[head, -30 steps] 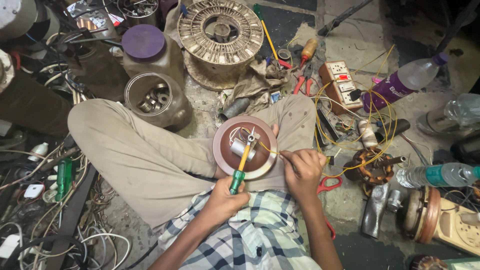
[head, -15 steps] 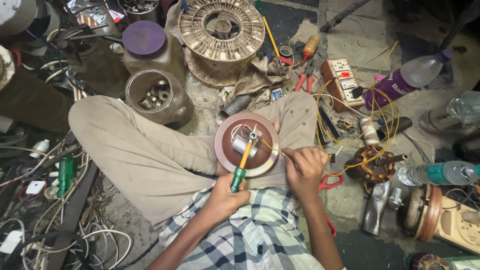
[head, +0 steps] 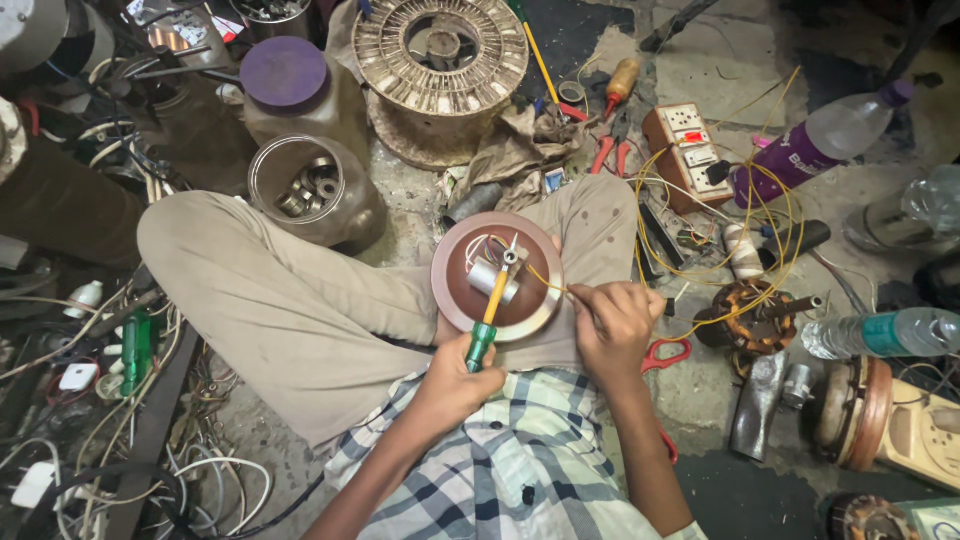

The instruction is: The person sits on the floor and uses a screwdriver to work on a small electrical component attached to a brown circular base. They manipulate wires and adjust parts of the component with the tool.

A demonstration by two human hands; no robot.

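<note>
A round brown motor cover (head: 497, 276) rests on my lap, with a silver cylinder and white wires at its middle. My left hand (head: 452, 382) grips a screwdriver (head: 489, 312) with a green and yellow handle; its tip sits at the centre of the cover. My right hand (head: 612, 322) is at the cover's right edge and pinches a thin yellow wire (head: 549, 281) that runs onto the cover. My legs are crossed in beige trousers.
On the floor beyond my knees: a large round stator (head: 440, 60), a metal tin of small parts (head: 310, 188), a purple-lidded jar (head: 290, 80), a switch board (head: 688, 150). Right: wound coil (head: 745, 315), plastic bottles, red scissors (head: 668, 355). Tangled cables lie left.
Both hands and the cover stay in nearly the same place; the screwdriver tip shifts only slightly at the cover's centre.
</note>
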